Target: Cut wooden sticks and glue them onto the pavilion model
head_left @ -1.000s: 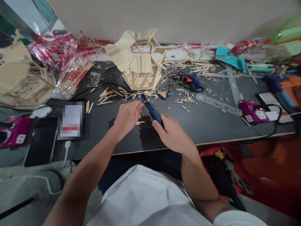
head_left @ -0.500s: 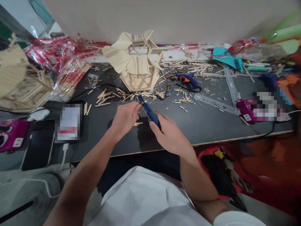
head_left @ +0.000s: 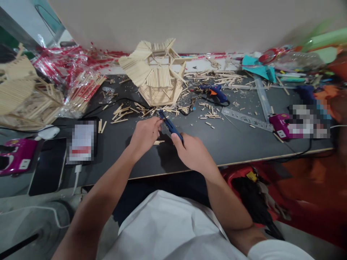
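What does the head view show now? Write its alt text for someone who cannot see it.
A person's right hand grips a blue hand tool above a dark worktable, the left hand close to its tip. Behind stands a partly roofed wooden-stick model, with loose stick pieces in front and a blue glue gun to its right.

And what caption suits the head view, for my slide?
Right hand gripping a blue tool, left hand near its far end, in front of a stick model.

Blue tool (head_left: 173,129) partly hid by R hand (head_left: 193,151), stick model (head_left: 16,95) cut @ L edge, phone scrn (head_left: 81,140) pixelated
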{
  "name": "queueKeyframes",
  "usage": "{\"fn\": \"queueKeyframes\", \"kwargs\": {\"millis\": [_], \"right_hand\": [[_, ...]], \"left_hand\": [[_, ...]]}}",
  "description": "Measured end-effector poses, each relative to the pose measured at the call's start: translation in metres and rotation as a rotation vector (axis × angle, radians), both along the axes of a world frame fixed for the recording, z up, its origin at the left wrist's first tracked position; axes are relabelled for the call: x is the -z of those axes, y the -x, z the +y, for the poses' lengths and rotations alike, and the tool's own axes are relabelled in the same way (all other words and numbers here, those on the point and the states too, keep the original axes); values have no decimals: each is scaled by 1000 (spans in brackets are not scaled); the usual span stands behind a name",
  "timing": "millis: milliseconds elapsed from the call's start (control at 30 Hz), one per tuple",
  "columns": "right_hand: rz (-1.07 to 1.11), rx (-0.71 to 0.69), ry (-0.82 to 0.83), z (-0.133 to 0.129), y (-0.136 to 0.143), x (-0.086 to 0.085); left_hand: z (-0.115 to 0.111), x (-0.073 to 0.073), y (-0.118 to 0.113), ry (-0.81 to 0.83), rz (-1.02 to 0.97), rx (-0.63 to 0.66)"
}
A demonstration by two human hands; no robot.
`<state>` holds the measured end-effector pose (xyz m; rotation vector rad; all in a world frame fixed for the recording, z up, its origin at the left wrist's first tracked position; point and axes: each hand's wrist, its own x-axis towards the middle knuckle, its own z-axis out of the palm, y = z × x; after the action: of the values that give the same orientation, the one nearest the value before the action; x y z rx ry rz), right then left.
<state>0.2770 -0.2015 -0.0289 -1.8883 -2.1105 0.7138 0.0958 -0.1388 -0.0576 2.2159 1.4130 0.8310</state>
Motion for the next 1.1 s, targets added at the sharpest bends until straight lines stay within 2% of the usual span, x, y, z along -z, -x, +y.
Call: {"fn": "queueKeyframes", "kwargs": {"millis": [233, 467, 833, 1100], "right_hand": [[-86, 38, 32, -1, 4, -1], [-107, 35, -3, -1, 5, 5], [-139, 69, -17, -3, 8, 5], [-154, 38, 2, 1, 7, 5]], "left_hand": [[0, -1, 0, 14, 20, -15], [0, -5, -1, 29, 43, -49], [0, -7, -2, 21, 1, -33], [-1, -11, 0, 53, 16, -26]]}}
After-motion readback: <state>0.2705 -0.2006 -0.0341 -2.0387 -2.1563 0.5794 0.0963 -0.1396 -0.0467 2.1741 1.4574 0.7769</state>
